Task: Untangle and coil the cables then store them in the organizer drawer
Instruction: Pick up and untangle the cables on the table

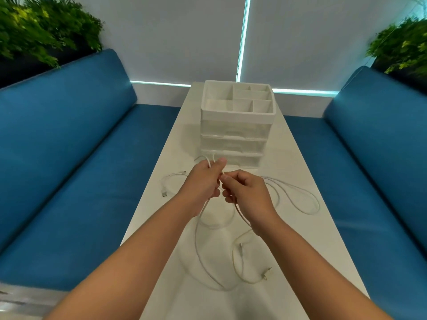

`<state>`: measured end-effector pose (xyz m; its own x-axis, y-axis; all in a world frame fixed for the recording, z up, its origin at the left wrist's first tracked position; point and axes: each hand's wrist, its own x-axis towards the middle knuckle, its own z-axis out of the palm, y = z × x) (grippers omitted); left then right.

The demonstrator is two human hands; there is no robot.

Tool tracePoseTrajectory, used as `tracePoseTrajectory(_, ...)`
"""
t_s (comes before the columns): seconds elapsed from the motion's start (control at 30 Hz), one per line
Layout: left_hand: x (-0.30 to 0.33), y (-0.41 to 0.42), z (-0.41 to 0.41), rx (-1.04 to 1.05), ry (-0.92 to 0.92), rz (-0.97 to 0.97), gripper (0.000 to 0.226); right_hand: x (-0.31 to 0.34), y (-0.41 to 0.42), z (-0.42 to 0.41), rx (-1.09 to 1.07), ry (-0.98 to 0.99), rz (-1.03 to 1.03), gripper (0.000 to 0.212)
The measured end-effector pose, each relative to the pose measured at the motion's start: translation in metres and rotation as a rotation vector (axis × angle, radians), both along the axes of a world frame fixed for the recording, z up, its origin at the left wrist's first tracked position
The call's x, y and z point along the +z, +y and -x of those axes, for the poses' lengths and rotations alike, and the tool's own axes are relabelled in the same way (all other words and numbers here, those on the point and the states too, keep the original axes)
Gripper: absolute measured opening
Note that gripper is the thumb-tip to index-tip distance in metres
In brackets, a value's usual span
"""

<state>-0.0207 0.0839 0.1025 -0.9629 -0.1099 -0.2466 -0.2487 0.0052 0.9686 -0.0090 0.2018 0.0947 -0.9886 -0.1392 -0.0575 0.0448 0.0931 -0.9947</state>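
Observation:
Several white cables (pixel 298 192) lie tangled in loose loops on a narrow white table (pixel 300 227). My left hand (pixel 203 183) and my right hand (pixel 247 192) are raised together over the table's middle, both pinching the same cable strands (pixel 201 211) that hang down from them. A short white USB cable (pixel 168 181) lies apart at the table's left edge. Behind the hands stands the white organizer (pixel 235 130), with an open compartmented top tray and three clear drawers, all pushed in. More cable ends with plugs (pixel 265 273) rest near the table's near right side.
Blue cushioned benches (pixel 69 158) run along both sides of the table. Dark planters with green plants (pixel 34 31) sit behind each bench back. A blind-covered window fills the far wall.

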Motion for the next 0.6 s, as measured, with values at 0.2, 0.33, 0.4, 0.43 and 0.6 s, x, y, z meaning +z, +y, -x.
tracePoseTrajectory(0.2, -0.014, -0.001, -0.009, 0.028, 0.154, 0.143, 0.034, -0.007, 0.007, 0.008, 0.012, -0.140, 0.024, 0.017)
tracePoseTrajectory(0.33, -0.018, 0.012, -0.021, -0.129, 0.300, 0.193, 0.029, 0.016, 0.006, 0.038, 0.055, -0.432, 0.188, 0.040)
tracePoseTrajectory(0.4, -0.024, 0.020, -0.028, -0.232, 0.338, 0.257, 0.025, 0.032, 0.005, 0.053, 0.133, -0.518, 0.208, 0.058)
tracePoseTrajectory(0.43, -0.028, 0.023, -0.031, -0.265, 0.341, 0.291, 0.026, 0.038, 0.004, 0.060, 0.164, -0.543, 0.197, 0.058)
tracePoseTrajectory(0.6, -0.043, 0.017, -0.036, -0.313, 0.236, 0.205, 0.021, 0.047, -0.007, 0.065, 0.197, -0.453, 0.103, 0.015)
